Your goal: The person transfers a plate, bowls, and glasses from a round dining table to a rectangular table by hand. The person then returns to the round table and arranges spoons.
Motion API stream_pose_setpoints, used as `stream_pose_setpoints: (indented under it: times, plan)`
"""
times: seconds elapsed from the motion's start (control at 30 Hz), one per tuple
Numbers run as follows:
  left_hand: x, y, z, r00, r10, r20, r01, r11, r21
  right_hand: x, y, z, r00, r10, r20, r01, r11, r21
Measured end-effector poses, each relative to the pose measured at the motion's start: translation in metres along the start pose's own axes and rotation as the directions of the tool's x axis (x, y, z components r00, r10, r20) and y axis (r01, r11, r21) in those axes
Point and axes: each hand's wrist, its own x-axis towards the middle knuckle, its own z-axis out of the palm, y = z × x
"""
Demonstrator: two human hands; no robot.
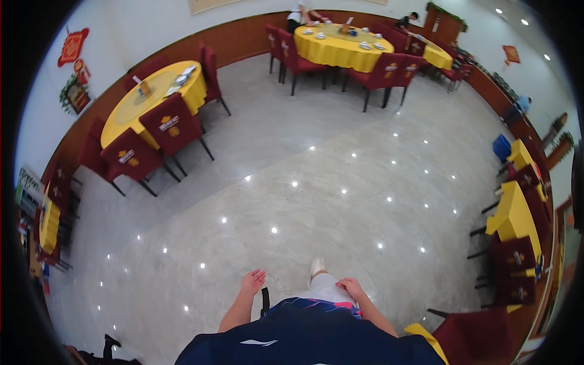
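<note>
My left hand (253, 281) hangs at my left side above the tiled floor, its fingers stretched out and nothing in it. Close to that hand a black strap (265, 298) sticks out beside my dark blue shirt (304, 334). My right hand (349, 286) is in front of my right hip, next to my white shorts (326, 288). Its fingers are loosely bent and a little apart, with no object visible in them. One white shoe (318, 265) shows below, stepping forward on the grey floor (286, 207).
A round table with a yellow cloth (194, 100) and maroon chairs (172, 123) stands ahead left. Farther off, a person (299, 13) leans over another round table (331, 56) with dishes. Yellow-covered tables (514, 213) and a blue bin (502, 147) line the right.
</note>
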Motion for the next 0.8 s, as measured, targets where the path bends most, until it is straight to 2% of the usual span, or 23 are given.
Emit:
stream_pose_setpoints:
  times: [0.07,0.17,0.2,0.23,0.27,0.3,0.33,0.4,0.47,0.53,0.6,0.67,0.7,0.77,0.8]
  plan:
    - [0.019,0.014,0.011,0.999,0.019,-0.035,-0.021,0.998,-0.052,0.045,-0.043,0.007,0.996,0.075,0.043,-0.079,0.993,0.091]
    - [0.057,0.05,0.026,0.993,0.046,-0.106,-0.055,0.995,-0.084,0.126,-0.087,0.012,0.991,0.131,0.031,-0.131,0.991,0.024]
    - [0.067,0.061,0.025,0.992,0.023,-0.12,-0.024,1.0,-0.01,0.158,-0.098,0.009,0.991,0.125,0.051,-0.126,0.992,0.014]
    - [0.075,0.071,0.023,0.99,-0.003,-0.138,0.013,0.998,0.065,0.188,-0.108,0.004,0.991,0.134,-0.006,-0.131,0.977,0.17]
    - [0.081,0.084,0.024,0.989,0.008,-0.149,0.0,0.999,0.054,0.217,-0.121,0.001,0.986,0.154,-0.062,-0.126,0.939,0.321]
    - [0.081,0.099,0.03,0.977,0.013,-0.215,0.047,0.961,0.272,0.236,-0.14,0.0,0.977,0.19,-0.101,-0.091,0.789,0.608]
    - [0.081,0.117,0.036,0.958,0.029,-0.284,0.113,0.875,0.47,0.254,-0.159,-0.001,0.978,0.19,-0.082,-0.103,0.792,0.602]
    - [0.079,0.159,0.059,0.949,0.04,-0.311,0.136,0.842,0.522,0.297,-0.198,-0.009,0.949,0.269,-0.162,-0.003,0.525,0.851]
    - [0.09,0.2,0.08,0.939,0.04,-0.343,0.172,0.807,0.565,0.345,-0.223,-0.016,0.957,0.278,-0.081,-0.088,0.546,0.833]
    - [0.094,0.221,0.093,0.924,0.247,-0.291,-0.104,0.897,0.43,0.385,-0.242,-0.011,0.948,0.318,-0.003,-0.192,0.579,0.793]
    - [0.097,0.227,0.103,0.884,0.334,-0.325,-0.244,0.926,0.288,0.434,-0.275,-0.007,0.905,0.39,0.168,-0.413,0.715,0.564]
    - [0.1,0.225,0.115,0.862,0.294,-0.412,-0.248,0.955,0.163,0.49,-0.326,0.015,0.899,0.356,0.256,-0.435,0.797,0.419]
    - [0.104,0.222,0.117,0.856,0.248,-0.454,-0.202,0.968,0.149,0.515,-0.355,0.031,0.908,0.332,0.255,-0.41,0.825,0.388]
    - [0.125,0.21,0.108,0.82,0.104,-0.563,-0.063,0.994,0.091,0.558,-0.415,0.07,0.923,0.272,0.273,-0.362,0.854,0.374]
    - [0.135,0.21,0.108,0.815,0.088,-0.573,-0.061,0.996,0.067,0.576,-0.443,0.091,0.928,0.236,0.29,-0.34,0.855,0.392]
